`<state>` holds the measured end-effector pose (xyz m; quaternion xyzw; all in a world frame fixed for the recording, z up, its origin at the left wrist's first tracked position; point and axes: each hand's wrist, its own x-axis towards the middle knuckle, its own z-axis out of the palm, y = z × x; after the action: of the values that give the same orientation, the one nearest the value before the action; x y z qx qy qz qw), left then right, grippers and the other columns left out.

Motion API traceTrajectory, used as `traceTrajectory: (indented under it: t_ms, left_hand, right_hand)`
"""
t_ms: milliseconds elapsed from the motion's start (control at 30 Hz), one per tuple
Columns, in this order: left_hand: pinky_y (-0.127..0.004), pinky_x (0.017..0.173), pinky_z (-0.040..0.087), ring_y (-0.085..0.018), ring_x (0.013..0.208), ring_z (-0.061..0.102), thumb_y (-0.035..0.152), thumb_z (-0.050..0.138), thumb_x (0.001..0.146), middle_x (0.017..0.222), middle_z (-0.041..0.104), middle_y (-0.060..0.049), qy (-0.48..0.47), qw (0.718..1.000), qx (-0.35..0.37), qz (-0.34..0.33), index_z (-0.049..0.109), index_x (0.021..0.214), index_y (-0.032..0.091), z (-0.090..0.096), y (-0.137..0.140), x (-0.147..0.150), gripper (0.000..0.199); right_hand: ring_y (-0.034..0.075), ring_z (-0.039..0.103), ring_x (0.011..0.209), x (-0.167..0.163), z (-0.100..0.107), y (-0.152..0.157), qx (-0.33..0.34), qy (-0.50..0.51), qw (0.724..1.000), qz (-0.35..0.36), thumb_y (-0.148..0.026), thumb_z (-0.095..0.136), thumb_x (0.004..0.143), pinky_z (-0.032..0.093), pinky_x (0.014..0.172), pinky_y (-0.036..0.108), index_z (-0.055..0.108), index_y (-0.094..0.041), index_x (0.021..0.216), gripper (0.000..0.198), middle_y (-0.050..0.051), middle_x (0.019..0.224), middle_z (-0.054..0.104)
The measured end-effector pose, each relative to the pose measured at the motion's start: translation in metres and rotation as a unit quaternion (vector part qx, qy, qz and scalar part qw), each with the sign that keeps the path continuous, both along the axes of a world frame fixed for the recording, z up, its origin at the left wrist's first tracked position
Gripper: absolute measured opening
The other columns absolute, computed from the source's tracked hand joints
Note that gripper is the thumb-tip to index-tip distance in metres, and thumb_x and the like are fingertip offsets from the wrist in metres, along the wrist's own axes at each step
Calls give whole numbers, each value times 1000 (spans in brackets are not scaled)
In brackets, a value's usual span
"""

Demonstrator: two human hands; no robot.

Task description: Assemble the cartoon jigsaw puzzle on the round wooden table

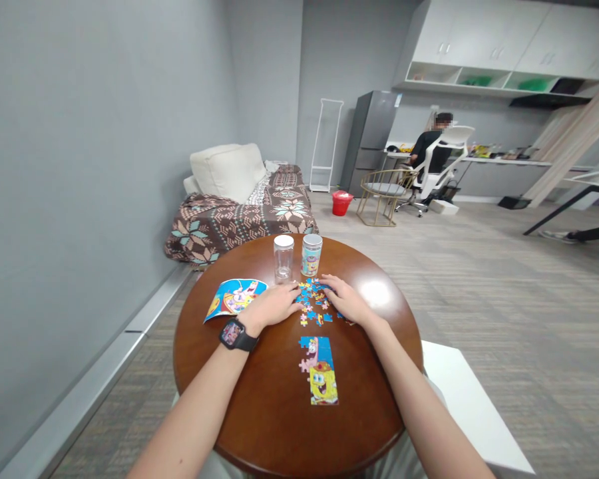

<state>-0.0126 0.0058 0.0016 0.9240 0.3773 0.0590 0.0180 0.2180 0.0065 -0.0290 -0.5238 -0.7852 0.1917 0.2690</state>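
Loose jigsaw puzzle pieces (310, 297), mostly blue and yellow, lie in a pile on the round brown table (274, 412). At the pile's left edge rests my left hand (275, 304), fingers stretched out, a black watch on its wrist. On the right side my right hand (347, 301) lies with fingers spread over the pile's edge. Neither hand visibly grips a piece. Nearer to me is a joined puzzle section (322, 376) with a yellow cartoon face and a pink figure. Left of my left hand lies a slightly curled picture sheet (232, 297), partly covered by that hand.
A clear jar with a white lid (283, 258) and a cartoon-printed jar (311, 256) stand behind the pile. Beyond are a blanket-covered sofa (249, 206), a red bin (341, 203) and a wire chair (383, 189). A person (426, 145) sits in a white office chair (454, 156).
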Motion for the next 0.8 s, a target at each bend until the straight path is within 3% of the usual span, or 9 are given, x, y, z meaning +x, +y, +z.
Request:
traceTrajectory:
  t_ms: [133,400,600,800]
  left_hand:
    - [-35,102,43,-22,120,57,37,42,97,132,59,-11,-3,1000,3,-23,62,118,17,0,0,0,35]
    - [-35,103,42,-22,121,56,38,44,96,134,57,-12,-13,1000,1,-11,59,123,17,-1,0,-2,37]
    - [-36,103,43,-22,119,57,35,43,97,132,58,-12,-20,1000,-7,-20,60,122,17,1,1,-2,36]
    - [-34,97,46,-22,114,59,32,42,97,125,61,-11,-25,999,-9,-25,61,120,19,5,0,-2,33]
  right_hand:
    - [28,32,142,-12,2,-4,-28,-55,998,21,-34,38,97,21,113,61,55,-26,133,41,8,148,45]
    - [25,46,132,-16,7,-10,8,-76,997,6,-29,43,95,23,111,61,64,-22,119,32,10,137,56]
    - [27,34,141,-24,9,-15,-8,-85,996,34,-31,42,96,19,113,62,57,-26,131,38,8,147,47]
    - [24,52,125,-20,13,-15,8,-80,996,24,-32,41,97,23,110,62,67,-24,111,30,8,128,63]
